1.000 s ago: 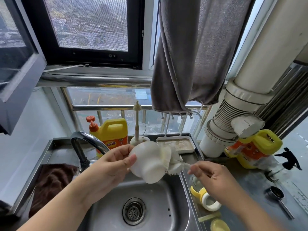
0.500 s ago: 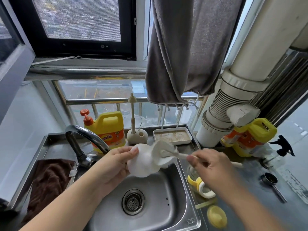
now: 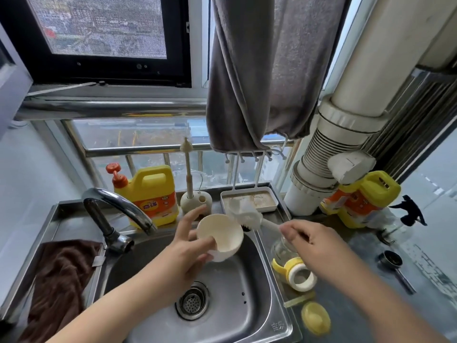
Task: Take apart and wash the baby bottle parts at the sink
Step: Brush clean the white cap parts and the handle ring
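My left hand (image 3: 188, 246) holds a cream bottle cap (image 3: 220, 237) over the steel sink (image 3: 257, 295), its hollow side facing up toward me. My right hand (image 3: 309, 240) grips the handle of a white bottle brush (image 3: 247, 214), whose head sits just outside the cap's right rim. On the counter to the right of the sink lies the clear glass bottle (image 3: 280, 248) with its yellow-handled white collar (image 3: 300, 274). A small yellow lid (image 3: 316, 318) and a pale strip (image 3: 299, 299) lie nearer me.
A curved tap (image 3: 118, 206) stands at the sink's left. Behind are a yellow detergent jug (image 3: 150, 194), a brush stand (image 3: 195, 200), and a white tray (image 3: 249, 200). A brown cloth (image 3: 61, 280) hangs at left. Another yellow jug (image 3: 363, 199) and a metal scoop (image 3: 393, 263) sit at right.
The brush head has come out of the cap and now sits beside its rim. My left hand has turned the cap so its opening faces up. Both hands moved slightly lower.
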Demonstrator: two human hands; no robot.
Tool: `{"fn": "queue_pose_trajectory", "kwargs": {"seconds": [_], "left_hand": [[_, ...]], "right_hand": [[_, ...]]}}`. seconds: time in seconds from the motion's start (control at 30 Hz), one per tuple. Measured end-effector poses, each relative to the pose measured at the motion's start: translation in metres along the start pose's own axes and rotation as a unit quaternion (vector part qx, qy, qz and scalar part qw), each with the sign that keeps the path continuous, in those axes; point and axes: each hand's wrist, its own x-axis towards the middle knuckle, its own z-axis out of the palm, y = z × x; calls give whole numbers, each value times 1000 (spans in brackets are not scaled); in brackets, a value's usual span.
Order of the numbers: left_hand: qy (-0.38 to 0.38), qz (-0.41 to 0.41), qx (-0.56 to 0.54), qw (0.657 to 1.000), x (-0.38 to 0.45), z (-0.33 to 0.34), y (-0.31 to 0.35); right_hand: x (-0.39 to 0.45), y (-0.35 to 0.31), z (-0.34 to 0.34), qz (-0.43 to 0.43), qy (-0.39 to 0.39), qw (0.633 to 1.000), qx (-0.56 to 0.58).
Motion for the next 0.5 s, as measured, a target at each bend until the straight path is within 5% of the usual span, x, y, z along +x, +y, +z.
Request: {"fn": "queue_pose_trajectory", "kwargs": {"seconds": [0.17, 0.33, 0.5], "left_hand": [[-26, 6, -28, 999, -3, -8, 4], [-17, -128, -223, 966, -12, -13, 10], [34, -175, -296, 938, -15, -5, 12]], "right_hand": [[11, -15, 18, 0, -58, 998, -14], [13, -27, 15, -20, -91, 994, -63], [10, -39, 23, -56, -112, 984, -123]]}}
